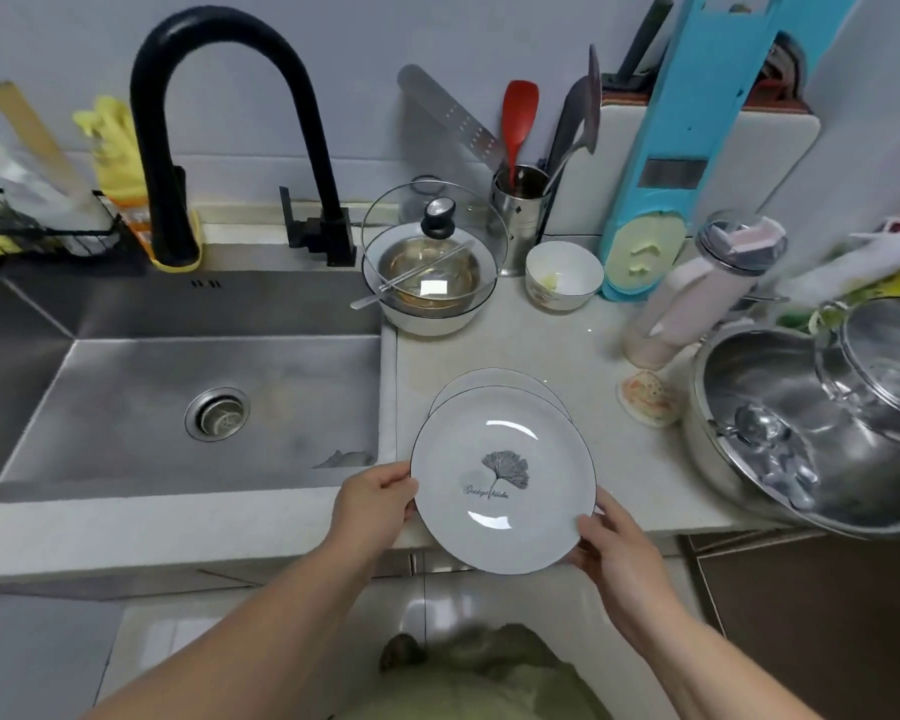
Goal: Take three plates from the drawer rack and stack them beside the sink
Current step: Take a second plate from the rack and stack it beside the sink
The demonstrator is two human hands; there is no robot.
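A white plate (502,478) with a grey leaf print and a thin dark rim is held level between both hands, over the counter's front edge just right of the sink (178,397). My left hand (372,504) grips its left rim and my right hand (611,543) grips its lower right rim. Behind and partly under it, another white plate (494,379) lies on the counter; only its far edge shows. The drawer rack is out of view.
A white pot with a glass lid (432,262) and a small bowl (562,275) stand behind the plates. A large steel pot (801,433) and a tall bottle (697,293) crowd the right. A black faucet (219,122) arches over the sink.
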